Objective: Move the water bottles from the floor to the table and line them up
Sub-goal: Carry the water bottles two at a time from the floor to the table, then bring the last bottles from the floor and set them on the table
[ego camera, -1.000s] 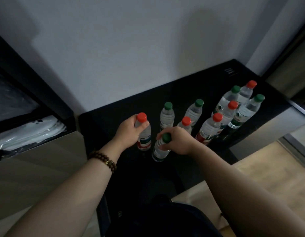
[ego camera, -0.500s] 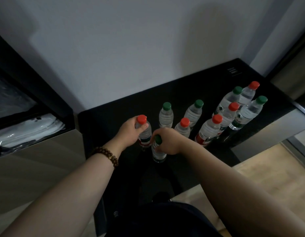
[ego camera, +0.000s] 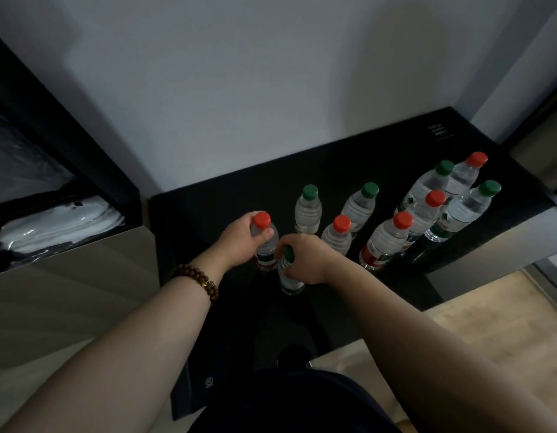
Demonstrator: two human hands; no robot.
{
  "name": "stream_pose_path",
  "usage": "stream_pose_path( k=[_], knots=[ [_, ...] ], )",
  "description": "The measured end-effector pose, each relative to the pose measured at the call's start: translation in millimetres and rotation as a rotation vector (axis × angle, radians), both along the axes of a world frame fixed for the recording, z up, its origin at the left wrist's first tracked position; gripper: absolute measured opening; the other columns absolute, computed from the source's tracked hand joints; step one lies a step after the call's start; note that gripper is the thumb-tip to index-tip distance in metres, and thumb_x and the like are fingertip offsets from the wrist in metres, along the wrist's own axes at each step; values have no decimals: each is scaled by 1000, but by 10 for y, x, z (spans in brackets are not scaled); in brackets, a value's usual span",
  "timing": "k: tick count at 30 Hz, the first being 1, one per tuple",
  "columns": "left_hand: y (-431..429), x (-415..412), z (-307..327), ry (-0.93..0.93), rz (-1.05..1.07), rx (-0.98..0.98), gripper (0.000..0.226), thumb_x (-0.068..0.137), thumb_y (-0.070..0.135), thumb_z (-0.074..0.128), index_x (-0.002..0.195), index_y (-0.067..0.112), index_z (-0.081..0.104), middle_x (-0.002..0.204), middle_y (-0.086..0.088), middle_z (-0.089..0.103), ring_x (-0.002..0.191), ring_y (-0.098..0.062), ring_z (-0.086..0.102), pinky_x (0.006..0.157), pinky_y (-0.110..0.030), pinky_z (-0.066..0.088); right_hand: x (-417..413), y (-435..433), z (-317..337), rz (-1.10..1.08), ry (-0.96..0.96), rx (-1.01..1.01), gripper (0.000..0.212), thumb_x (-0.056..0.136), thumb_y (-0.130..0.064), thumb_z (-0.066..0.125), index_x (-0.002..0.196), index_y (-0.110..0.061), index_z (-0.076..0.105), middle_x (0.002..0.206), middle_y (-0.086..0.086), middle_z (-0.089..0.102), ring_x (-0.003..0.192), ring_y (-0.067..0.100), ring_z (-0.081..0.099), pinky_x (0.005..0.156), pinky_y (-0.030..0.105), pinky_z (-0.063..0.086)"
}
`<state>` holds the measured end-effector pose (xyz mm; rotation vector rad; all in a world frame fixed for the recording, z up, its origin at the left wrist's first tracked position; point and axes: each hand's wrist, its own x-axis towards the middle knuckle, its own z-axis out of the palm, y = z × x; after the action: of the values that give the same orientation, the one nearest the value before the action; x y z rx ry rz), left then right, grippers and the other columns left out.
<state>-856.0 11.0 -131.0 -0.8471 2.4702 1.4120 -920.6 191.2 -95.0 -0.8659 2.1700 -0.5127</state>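
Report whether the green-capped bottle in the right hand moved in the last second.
Yes: the held bottle tipped left at its cap, toward the red-capped bottle, judged against the standing green-capped bottle behind; base barely shifted.

No words are showing clearly. The bottle labels [ego camera: 374,260] just right of the right hand [ego camera: 305,256] are looking blurry. White print [ego camera: 438,131] on the table [ego camera: 333,170] far beyond that hand is looking too tiny.

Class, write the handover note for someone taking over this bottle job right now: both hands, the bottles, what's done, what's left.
Left hand grips the red-capped bottle near its neck; right hand grips the green-capped bottle at its cap, beside it. Both seem to stand on the black table.
Eight other bottles stand upright to their right, loosely clustered.
Done: ten bottles on the table; none seen on the floor.
Left: set them in a line.
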Motion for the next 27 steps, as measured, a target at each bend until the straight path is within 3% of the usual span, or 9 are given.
stream_pose_path(
  k=[5,10,12,16,21,27],
  knots=[
    [-74,186,114,22,125,63,75,91,29,77,155,29,38,156,2,48,142,-18,45,116,-50,40,84,-30,156,83,89,-23,59,84,-28,80,137,-29,54,129,-1,59,110,17,62,85,30,55],
    [-248,733,228,-8,300,56,59,96,29,69,150,30,46,149,4,53,128,-14,57,107,-43,50,377,-231,361,92,366,-209,40,86,-27,77,124,-28,64,124,-3,62,117,17,58,105,40,47],
    [-303,1038,251,-18,327,-10,52,97,30,68,146,29,51,145,3,57,124,-13,59,102,-35,50,532,-360,415,73,437,-291,30,88,-25,73,118,-23,68,117,-1,67,113,20,60,100,36,47],
    [-405,1679,357,-109,327,-142,47,98,35,65,143,27,54,142,0,60,126,-15,58,107,-35,46,912,-712,463,105,388,-346,21,93,-31,68,112,-22,67,108,-2,66,99,18,62,84,36,54],
    [-540,2576,490,-171,354,-259,47,99,37,64,142,19,56,138,-5,65,127,-25,60,104,-32,46,1581,-1191,381,281,263,-138,16,97,-37,62,110,-29,62,97,-8,59,84,11,61,76,38,59],
    [-800,3954,462,-239,410,-323,50,101,39,61,145,17,52,141,-12,61,130,-27,56,103,-32,44,2751,-1708,135,451,258,73,14,97,-38,56,100,-25,61,89,-2,65,77,19,66,71,43,61]
  ],
)
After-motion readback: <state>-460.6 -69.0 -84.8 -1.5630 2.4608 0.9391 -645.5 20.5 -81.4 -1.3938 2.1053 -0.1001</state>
